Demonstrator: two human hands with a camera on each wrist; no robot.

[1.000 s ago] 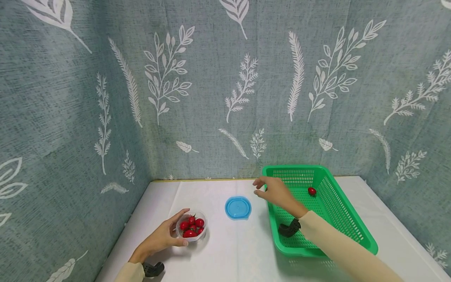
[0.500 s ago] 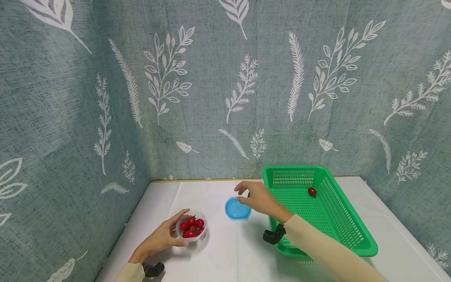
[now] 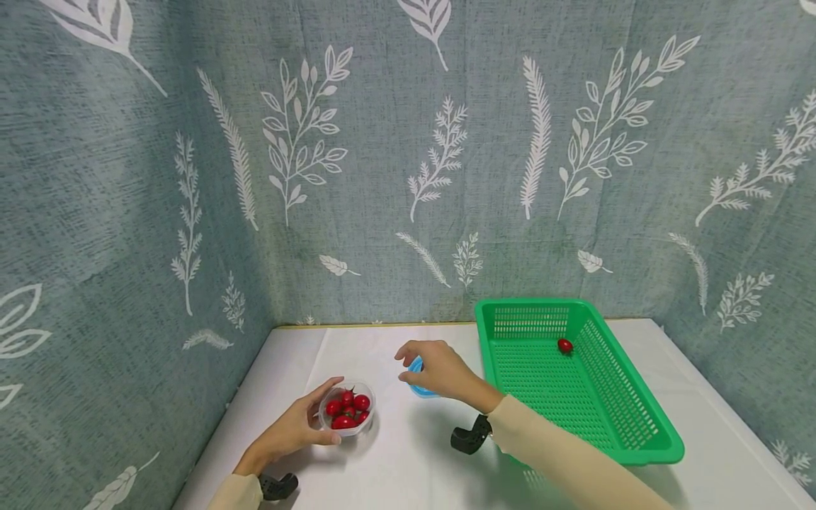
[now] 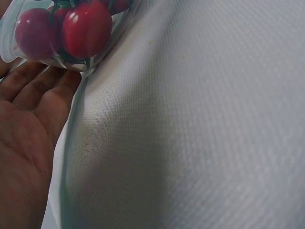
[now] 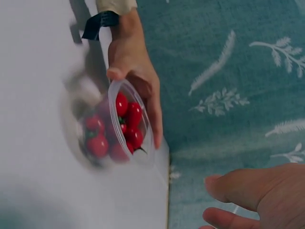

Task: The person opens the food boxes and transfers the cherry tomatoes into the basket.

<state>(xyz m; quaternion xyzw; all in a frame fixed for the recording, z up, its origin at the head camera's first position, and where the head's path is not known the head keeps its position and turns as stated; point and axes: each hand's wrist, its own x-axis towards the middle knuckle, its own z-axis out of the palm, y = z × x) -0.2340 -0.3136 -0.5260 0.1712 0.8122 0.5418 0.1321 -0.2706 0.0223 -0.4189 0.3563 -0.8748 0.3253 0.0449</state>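
A clear plastic tub sits at the left of the white table, filled with several red cherry tomatoes. My left hand grips it, thumb in front and fingers round the back. The right hand hovers above the blue lid, partly covering it, palm toward the tub. In the right wrist view its thumb and a finger are bent and apart, background showing between them. Something dark shows inside the right hand in the head view; I cannot tell whether it holds a thing.
A green perforated basket stands on the right, with one red tomato near its back wall. Grey-green patterned cloth hangs behind the white-covered table and along its sides.
From over the basket's left edge, my right hand has moved left until it overlaps the lid. My left hand and the tub have stayed put.
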